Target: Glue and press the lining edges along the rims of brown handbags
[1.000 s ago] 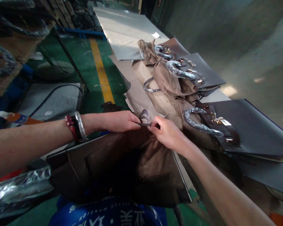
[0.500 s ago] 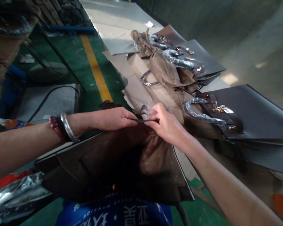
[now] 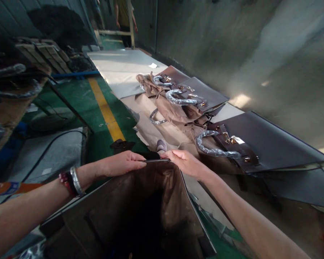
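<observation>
A dark handbag with a brown lining point(image 3: 97, 201) gapes open below my hands, its mouth facing me. My left hand point(image 3: 124, 162) pinches the far rim of the bag between thumb and fingers. The same rim is gripped by my right hand point(image 3: 182, 162) a little to the right, near the corner. Between the two hands a stretch of dark edge point(image 3: 155, 160) shows. Just behind the rim stands a small spool-like pale item point(image 3: 161, 146), partly hidden. Deep shadow hides the bottom of the bag.
Dark handbags with plastic-wrapped handles lie on the paper-covered table point(image 3: 116, 72); the nearest handbag point(image 3: 264, 140) is at right. Brown paper point(image 3: 172, 108) bunches around them. A yellow floor line point(image 3: 105, 108) runs at left, beside a workbench point(image 3: 13, 108). Far back stands a person point(image 3: 123, 16).
My view has tilted up, showing more of the far room. My hands have moved apart along the rim, and the bag's mouth has opened wider.
</observation>
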`<act>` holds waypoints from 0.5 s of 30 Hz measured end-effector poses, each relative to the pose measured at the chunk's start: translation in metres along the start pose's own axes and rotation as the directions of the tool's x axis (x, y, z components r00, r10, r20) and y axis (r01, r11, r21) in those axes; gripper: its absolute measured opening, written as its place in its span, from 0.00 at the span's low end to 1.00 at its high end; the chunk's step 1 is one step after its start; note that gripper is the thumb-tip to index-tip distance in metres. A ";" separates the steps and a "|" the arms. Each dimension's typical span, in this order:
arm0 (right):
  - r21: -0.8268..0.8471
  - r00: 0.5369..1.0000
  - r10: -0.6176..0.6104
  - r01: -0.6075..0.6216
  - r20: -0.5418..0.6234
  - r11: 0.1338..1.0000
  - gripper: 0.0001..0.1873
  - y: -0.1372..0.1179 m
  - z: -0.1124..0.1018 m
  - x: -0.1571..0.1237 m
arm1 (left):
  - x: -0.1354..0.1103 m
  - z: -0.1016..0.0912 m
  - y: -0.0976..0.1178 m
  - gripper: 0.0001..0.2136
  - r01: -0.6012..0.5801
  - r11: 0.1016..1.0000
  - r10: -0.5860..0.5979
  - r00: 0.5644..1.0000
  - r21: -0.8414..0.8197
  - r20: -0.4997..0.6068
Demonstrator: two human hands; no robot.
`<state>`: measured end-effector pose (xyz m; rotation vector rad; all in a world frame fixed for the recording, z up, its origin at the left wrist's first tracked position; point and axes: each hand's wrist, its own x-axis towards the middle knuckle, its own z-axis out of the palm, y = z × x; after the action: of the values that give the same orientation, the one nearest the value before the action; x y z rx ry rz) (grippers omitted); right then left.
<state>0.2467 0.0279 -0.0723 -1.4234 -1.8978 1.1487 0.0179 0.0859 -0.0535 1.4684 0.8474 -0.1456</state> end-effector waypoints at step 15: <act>-0.209 0.998 0.052 -0.046 0.020 0.977 0.15 -0.002 -0.001 0.001 | 0.006 -0.004 -0.005 0.20 -0.066 0.997 0.065 0.998 0.030 0.018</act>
<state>0.2462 0.0294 -0.0704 -1.5809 -2.0621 1.0178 0.0176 0.0917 -0.0605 1.5194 0.7854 -0.1221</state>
